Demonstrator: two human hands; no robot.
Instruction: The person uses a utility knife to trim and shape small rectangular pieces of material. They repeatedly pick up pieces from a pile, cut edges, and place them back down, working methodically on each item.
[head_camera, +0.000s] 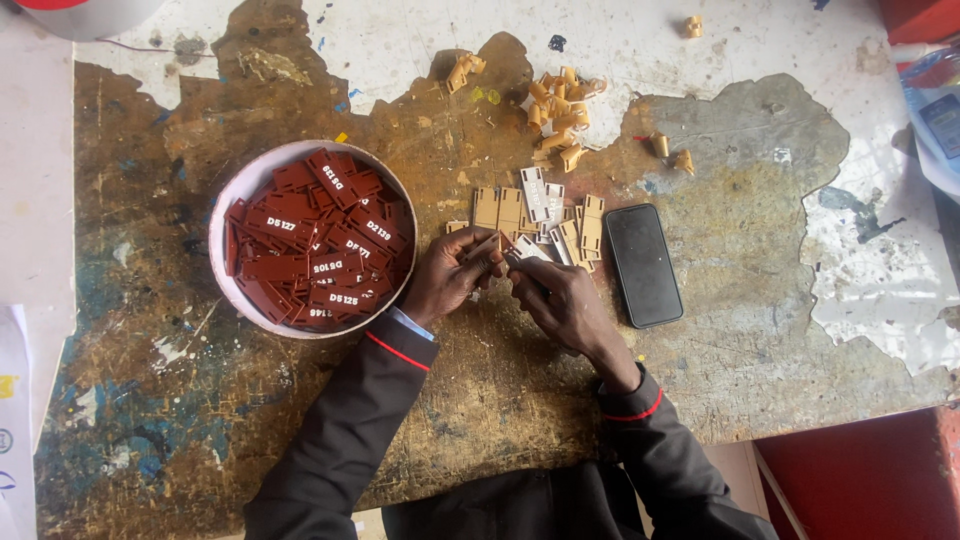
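your left hand (452, 275) and right hand (562, 305) meet at the middle of the counter (720, 340), and between them you pinch a small tan plate (484, 246). the left fingers (478, 258) are narrow, closed on that plate's near end. the right fingers (522, 272) are also drawn in tight against it, but whether they hold a second small piece or a tool is too small to tell.

just beyond your hands lies a loose pile of tan and white plates (545, 215), some face up, some overlapping. further back sits a heap of small tan clips (560, 105), with a few strays near it. to your left, a round pale bowl (232, 200) is packed with dark red tags (320, 240) bearing white lettering. a black phone (642, 265) lies face down just right of the pile, close to your right hand.

by the look of it, you are in the middle of working on one plate, fitting or freeing something at its edge. the next move would call for a steady left pinch while the right fingertips do the fine part, with the plate kept low over the counter so nothing drops into the pile, and your right wrist kept off the phone.
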